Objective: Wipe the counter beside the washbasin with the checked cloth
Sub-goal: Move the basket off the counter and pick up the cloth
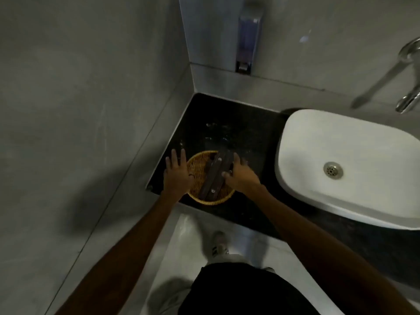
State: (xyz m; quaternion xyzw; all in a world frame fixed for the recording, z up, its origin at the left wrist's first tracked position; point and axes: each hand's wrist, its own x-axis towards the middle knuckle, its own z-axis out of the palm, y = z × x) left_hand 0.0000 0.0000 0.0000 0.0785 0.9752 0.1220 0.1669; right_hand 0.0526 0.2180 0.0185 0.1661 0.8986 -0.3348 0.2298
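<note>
A round wicker basket (199, 170) stands on the black counter (236, 119), near its front left corner. Long dark packets (216, 175) lie across the basket. My left hand (177, 172) rests against the basket's left rim, thumb over the edge and fingers stretched out. My right hand (239, 175) grips the right rim, with its thumb on the packets. Water drops (212, 133) glint on the counter behind the basket. The white washbasin (297, 126) sits to the right. No checked cloth is in view.
Grey walls close the counter in on the left and at the back. A soap dispenser (248, 37) hangs on the back wall, and a chrome tap (406, 62) reaches over the basin. My shoe (219, 244) is on the pale floor below the counter's edge.
</note>
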